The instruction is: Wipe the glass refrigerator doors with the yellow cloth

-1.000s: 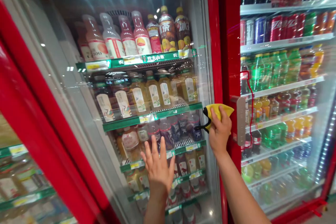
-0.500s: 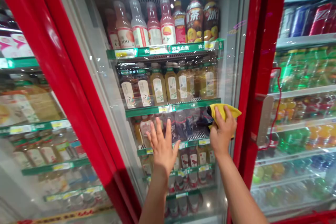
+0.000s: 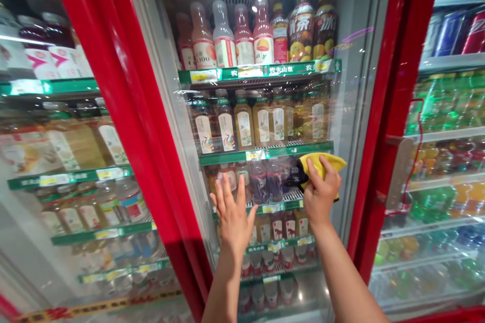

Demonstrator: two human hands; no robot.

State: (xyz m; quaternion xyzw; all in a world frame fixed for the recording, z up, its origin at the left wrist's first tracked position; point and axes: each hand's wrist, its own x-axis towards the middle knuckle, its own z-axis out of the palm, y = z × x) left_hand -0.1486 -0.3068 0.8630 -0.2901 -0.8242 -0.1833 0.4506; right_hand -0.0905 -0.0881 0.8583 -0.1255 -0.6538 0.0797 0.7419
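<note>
Yellow and black cloth [image 3: 329, 161] is bunched under my right hand [image 3: 321, 192], whose fingers press it against the glass door [image 3: 350, 111] of a drinks cooler. Its yellow corner sticks out to the right, and its black part lies to the left of my fingers. My left hand [image 3: 234, 214] is raised with the fingers spread and nothing in it, lower left of the cloth, in front of the glass. Whether the left palm touches the glass I cannot tell. Behind the door, bottles [image 3: 244, 123] stand on shelves with green edge strips [image 3: 265, 153].
Red frames [image 3: 140, 111] border the door on both sides. A grey handle [image 3: 397, 174] with a red cord [image 3: 420, 131] is at the right. More coolers with bottles stand at left [image 3: 76, 144] and right [image 3: 435, 103].
The view has shifted, so the cooler and shelves appear further right. Against the door, both hands and the cloth now sit further left. My grip on the cloth looks the same.
</note>
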